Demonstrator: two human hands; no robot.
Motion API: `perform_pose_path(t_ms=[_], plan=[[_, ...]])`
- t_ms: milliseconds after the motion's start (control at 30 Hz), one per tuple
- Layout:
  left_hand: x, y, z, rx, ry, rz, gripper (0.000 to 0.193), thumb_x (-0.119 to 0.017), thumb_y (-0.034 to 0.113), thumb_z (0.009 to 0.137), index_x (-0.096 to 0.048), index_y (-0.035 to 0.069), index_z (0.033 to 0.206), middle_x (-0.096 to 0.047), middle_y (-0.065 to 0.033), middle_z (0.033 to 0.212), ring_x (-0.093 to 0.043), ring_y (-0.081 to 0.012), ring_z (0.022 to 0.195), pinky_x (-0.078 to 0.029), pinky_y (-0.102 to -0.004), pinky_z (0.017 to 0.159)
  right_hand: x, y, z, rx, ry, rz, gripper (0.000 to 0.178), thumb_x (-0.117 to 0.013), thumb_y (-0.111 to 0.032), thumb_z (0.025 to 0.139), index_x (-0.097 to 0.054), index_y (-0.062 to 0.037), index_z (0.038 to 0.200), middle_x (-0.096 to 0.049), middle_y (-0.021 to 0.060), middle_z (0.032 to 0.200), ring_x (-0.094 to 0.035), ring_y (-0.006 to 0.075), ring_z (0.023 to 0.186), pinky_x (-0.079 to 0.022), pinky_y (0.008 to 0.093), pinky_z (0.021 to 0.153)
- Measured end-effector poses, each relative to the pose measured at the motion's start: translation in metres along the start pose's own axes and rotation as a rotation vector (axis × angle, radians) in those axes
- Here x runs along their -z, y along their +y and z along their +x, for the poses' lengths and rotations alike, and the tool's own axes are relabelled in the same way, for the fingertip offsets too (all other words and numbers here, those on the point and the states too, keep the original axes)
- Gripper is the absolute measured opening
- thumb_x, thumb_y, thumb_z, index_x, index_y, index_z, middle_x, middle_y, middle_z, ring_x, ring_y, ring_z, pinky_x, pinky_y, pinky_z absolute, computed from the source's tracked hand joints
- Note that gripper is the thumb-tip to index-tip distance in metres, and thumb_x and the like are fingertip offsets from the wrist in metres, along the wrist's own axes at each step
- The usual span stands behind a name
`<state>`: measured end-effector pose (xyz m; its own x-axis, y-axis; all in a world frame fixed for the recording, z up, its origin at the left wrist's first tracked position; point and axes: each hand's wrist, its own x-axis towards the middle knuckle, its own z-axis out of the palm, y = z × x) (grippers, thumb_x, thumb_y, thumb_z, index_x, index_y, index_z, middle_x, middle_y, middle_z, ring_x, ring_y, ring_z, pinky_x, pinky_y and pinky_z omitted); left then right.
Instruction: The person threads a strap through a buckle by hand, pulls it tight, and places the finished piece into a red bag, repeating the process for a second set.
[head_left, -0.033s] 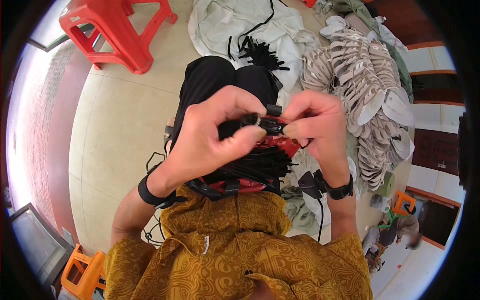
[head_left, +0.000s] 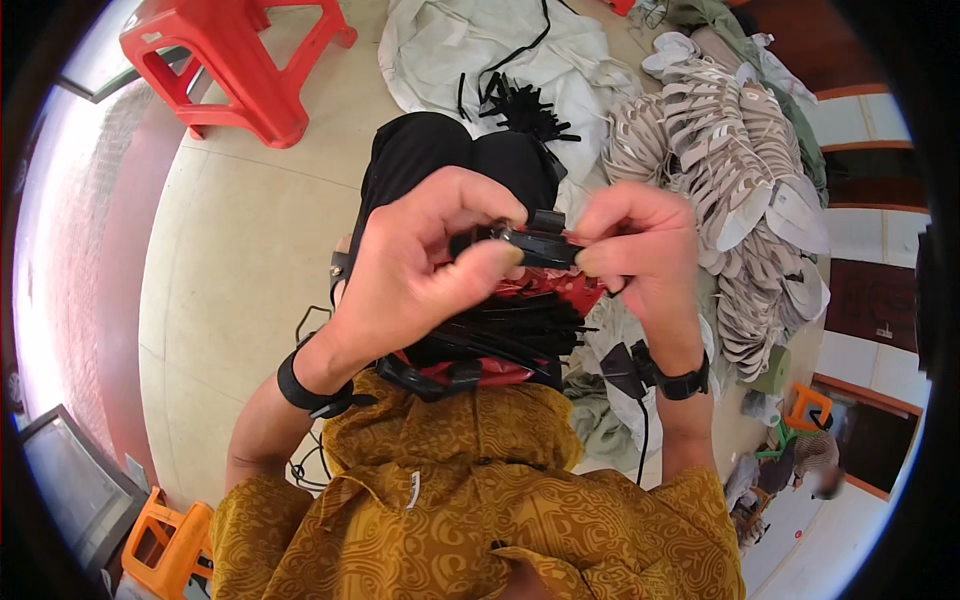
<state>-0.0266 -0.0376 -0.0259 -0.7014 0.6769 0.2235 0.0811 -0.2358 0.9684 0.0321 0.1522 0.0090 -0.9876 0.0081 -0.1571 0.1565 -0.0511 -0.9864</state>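
A short black strap (head_left: 545, 250) is stretched between my hands above my lap. My left hand (head_left: 435, 245) pinches its left end between thumb and fingertips, where a small shiny bit, perhaps metal, shows. At the other end, the thumb and fingers of my right hand (head_left: 640, 235) are closed on the strap. Behind it stands a short black loop or tab (head_left: 546, 220); whether the two are joined I cannot tell. Below my hands, a bundle of thin black strips (head_left: 510, 332) lies on a red wrapping (head_left: 575, 292) across my lap, partly hidden by my left hand.
More black strips (head_left: 525, 108) lie on a white sheet (head_left: 430, 50) beyond my knees. Beige shoe uppers (head_left: 740, 170) are piled in stacks at the right. A red stool (head_left: 235, 65) stands far left, an orange one (head_left: 165, 540) near left. A dark cable (head_left: 643, 435) hangs by my right wrist.
My right hand has shifted slightly to the right, and my left thumb has moved a little left and up. The strap between them has turned and looks straighter.
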Motion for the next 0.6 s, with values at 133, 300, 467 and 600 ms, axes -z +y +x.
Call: perform_pose_path(t_ms=[133,300,467,600], plan=[[0.002,-0.013,-0.004,0.097,0.045,-0.579,0.031,-0.050,0.024,0.083,-0.042,-0.001,0.101,-0.054,-0.0125,0.083,-0.059,-0.0230,0.073,-0.048,-0.0306,0.064,0.006,0.002,-0.007,-0.008,0.105,0.066,0.015,-0.061,0.009,0.058,-0.059,0.0042,0.073,-0.054,0.0049,0.057,-0.042,0.0043,0.041,-0.030,0.0166,0.038],[0.002,-0.022,-0.007,0.111,-0.012,-1.013,0.030,-0.046,0.024,0.086,-0.043,0.000,0.104,-0.054,-0.0149,0.095,-0.057,-0.0264,0.085,-0.049,-0.0344,0.067,-0.002,-0.007,-0.013,0.003,0.096,-0.085,0.016,-0.063,0.008,0.060,-0.060,0.0032,0.075,-0.056,0.0040,0.058,-0.047,0.0044,0.044,-0.033,0.0156,0.040],[0.005,-0.025,-0.010,0.110,0.009,-1.057,0.032,-0.045,0.029,0.086,-0.042,0.002,0.103,-0.052,-0.0163,0.101,-0.056,-0.0217,0.079,-0.047,-0.0309,0.063,-0.010,-0.011,-0.017,0.020,0.074,-0.138,0.016,-0.064,0.006,0.061,-0.060,0.0026,0.076,-0.055,0.0019,0.058,-0.047,0.0028,0.046,-0.033,0.0153,0.040],[0.004,-0.025,-0.013,0.110,0.009,-1.159,0.030,-0.045,0.031,0.086,-0.042,0.004,0.100,-0.053,-0.0158,0.104,-0.055,-0.0176,0.072,-0.045,-0.0284,0.058,-0.012,-0.008,-0.020,0.015,0.072,-0.124,0.016,-0.063,0.007,0.062,-0.060,0.0026,0.077,-0.054,0.0009,0.057,-0.046,0.0024,0.046,-0.032,0.0155,0.040]])
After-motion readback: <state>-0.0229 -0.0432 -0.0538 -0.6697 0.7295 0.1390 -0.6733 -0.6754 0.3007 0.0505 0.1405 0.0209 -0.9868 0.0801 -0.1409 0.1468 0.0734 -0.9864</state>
